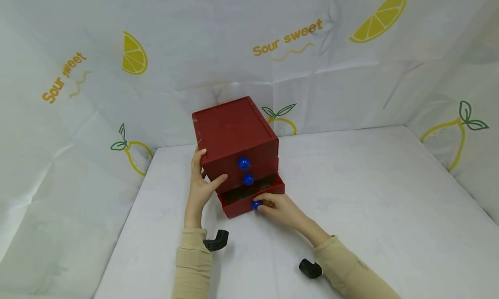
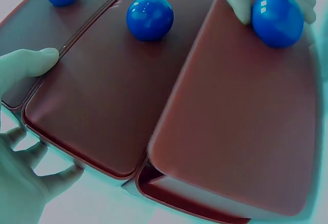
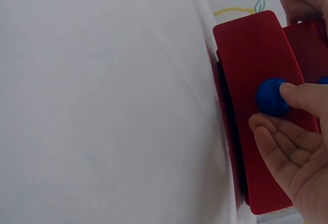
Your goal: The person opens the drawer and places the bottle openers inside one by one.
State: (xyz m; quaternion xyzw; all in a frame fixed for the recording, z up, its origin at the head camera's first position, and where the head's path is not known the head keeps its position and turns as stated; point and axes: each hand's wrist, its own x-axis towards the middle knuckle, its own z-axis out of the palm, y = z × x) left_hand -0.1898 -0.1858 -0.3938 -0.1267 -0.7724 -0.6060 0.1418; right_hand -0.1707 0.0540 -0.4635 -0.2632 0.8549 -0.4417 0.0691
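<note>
A red cabinet with stacked drawers (image 1: pixel 234 123) stands on the white table. Its bottom drawer (image 1: pixel 238 209) is pulled partway out, and the dark inside shows from above. My right hand (image 1: pixel 284 210) pinches the blue round knob (image 3: pixel 270 98) of that drawer between thumb and fingers. At the cabinet's left side, my left hand (image 1: pixel 200 193) holds the body, thumb (image 2: pixel 43 60) on the front near the seam between the upper drawers, fingers along the side wall. The upper knob (image 1: pixel 244 163) and middle knob (image 1: pixel 248 180) sit on shut drawers.
The white tabletop (image 1: pixel 370 195) spreads out around the cabinet. A white cloth backdrop (image 1: pixel 218 43) with lemon prints rises close behind it. A black curved piece (image 1: pixel 216 241) juts from the left cuff, another black piece (image 1: pixel 310 268) beside the right cuff.
</note>
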